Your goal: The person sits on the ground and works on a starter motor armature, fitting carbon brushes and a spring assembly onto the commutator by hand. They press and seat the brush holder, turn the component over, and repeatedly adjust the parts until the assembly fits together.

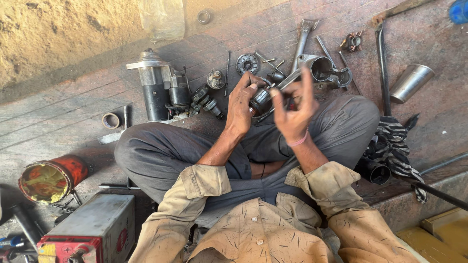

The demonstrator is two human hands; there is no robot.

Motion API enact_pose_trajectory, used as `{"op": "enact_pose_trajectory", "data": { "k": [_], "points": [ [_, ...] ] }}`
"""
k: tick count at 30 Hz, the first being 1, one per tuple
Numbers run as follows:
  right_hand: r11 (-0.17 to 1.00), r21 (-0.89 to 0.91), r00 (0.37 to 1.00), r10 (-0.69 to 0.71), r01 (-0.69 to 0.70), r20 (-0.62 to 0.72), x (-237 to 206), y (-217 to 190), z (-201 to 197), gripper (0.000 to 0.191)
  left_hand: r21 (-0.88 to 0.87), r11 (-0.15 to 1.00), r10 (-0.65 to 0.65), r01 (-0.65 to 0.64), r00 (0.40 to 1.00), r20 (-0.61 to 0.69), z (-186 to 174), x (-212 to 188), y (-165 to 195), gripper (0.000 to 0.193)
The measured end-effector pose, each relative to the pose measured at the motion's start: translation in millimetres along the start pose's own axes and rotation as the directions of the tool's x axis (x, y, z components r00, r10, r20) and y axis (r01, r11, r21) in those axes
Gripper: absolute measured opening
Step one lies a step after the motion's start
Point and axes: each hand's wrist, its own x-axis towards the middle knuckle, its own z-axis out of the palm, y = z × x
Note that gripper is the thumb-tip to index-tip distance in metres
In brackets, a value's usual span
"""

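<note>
Left hand (241,102) gripped a small dark cylindrical motor part (261,101), held above the lap. Right hand (294,108), just beside the part, stood loosely spread, fingers raised, holding nothing. Starter motor (157,87) lay beyond the left hand; steel cup (411,83) well off past the right.

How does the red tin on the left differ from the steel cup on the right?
1. The red tin is red and rusty; the steel cup is bare, shiny grey metal.
2. The red tin's open mouth faces the camera, showing a yellowish inside; the steel cup shows mostly its side.
Both are cylinders lying on their sides on the ground.
</note>
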Motion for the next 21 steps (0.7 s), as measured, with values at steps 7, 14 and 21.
{"op": "enact_pose_trajectory", "data": {
  "k": [7,14,21],
  "points": [
    [0.991,-0.011,0.991,-0.135,0.135,0.004,-1.4,2.8,0.1,0.071,0.067,0.998,0.021,-0.02,1.0,-0.017,1.4,-1.2,3.6,0.033],
    [0.994,0.03,0.995,-0.101,0.101,0.023,-0.5,1.9,0.5,0.071,0.126,0.99,0.067,-0.065,0.998,-0.014,1.9,-1.4,5.3,0.036],
    [0.99,-0.027,0.99,-0.136,0.137,0.03,-3.5,-1.3,0.9,0.072,0.151,0.986,0.079,-0.074,0.997,-0.027,3.6,-2.5,8.3,0.037]
  ]
}}
